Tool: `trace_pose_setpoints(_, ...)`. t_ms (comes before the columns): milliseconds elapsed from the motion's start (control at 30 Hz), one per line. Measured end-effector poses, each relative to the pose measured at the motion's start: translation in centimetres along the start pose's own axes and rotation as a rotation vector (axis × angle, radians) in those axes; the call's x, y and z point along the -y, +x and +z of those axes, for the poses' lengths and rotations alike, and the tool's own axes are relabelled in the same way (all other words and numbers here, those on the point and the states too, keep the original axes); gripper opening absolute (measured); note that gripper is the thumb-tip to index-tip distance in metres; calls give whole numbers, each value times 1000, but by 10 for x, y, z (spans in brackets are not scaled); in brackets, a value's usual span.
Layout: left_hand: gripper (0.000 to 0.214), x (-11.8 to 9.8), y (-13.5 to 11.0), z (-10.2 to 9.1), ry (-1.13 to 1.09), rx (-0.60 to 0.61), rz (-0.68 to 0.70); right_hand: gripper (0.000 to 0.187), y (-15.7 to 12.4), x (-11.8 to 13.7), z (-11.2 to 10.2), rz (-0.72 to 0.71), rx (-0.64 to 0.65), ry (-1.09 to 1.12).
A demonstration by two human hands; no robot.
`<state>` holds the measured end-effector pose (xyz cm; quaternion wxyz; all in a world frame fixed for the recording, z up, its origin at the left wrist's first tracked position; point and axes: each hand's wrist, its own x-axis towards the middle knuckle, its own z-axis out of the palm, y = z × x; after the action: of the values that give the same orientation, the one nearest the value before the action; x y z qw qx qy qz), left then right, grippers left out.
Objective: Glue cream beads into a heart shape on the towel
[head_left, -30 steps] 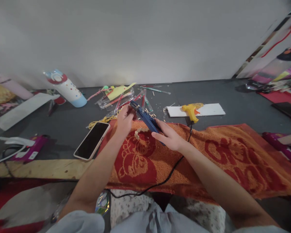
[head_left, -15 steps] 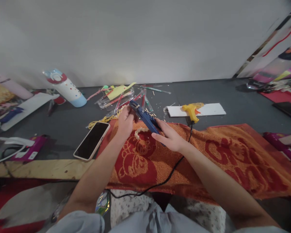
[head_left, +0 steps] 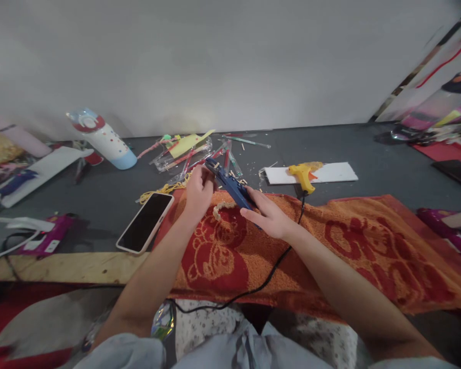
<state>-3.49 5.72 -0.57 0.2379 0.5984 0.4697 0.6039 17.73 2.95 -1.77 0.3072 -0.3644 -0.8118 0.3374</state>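
Note:
My right hand (head_left: 268, 214) is wrapped round the handles of a blue plier-like cutting tool (head_left: 232, 187), which slants up and to the left above the towel. My left hand (head_left: 200, 185) is closed beside the tool's head, its fingertips pinched together; what they hold is too small to make out. Below the tool, a curved row of small cream pieces (head_left: 222, 209) lies on the orange and red towel (head_left: 288, 271). Tiny cream bits (head_left: 241, 182) are scattered on the dark table just beyond the tool.
A phone (head_left: 146, 223) lies left of the towel. A yellow glue gun (head_left: 304, 174) rests on a white board (head_left: 336, 173), its black cord (head_left: 271, 277) crossing the towel. Plastic packets (head_left: 188, 154), yellow string (head_left: 159, 193) and a bottle (head_left: 107, 141) stand or lie behind.
The tool and both hands stay in nearly the same place. My left hand has shifted very slightly at the tool's head.

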Motion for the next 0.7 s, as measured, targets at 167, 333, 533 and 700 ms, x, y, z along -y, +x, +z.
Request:
trace_pose_setpoints(167, 15, 5, 1, 0, 50, -11, 31, 76, 1, -1, 0, 9, 1, 6)
trace_pose_setpoints(333, 15, 7, 2, -1, 108, -23, 44, 66, 2, -4, -1, 19, 17, 23)
trace_pose_setpoints(533, 9, 7, 3, -3, 150, -35, 15, 61, 2, -9, 0, 43, 2, 44)
trace_pose_setpoints(700, 4, 8, 4, -5, 129, -48, -45, 53, 3, -11, 1, 35, -30, 80)
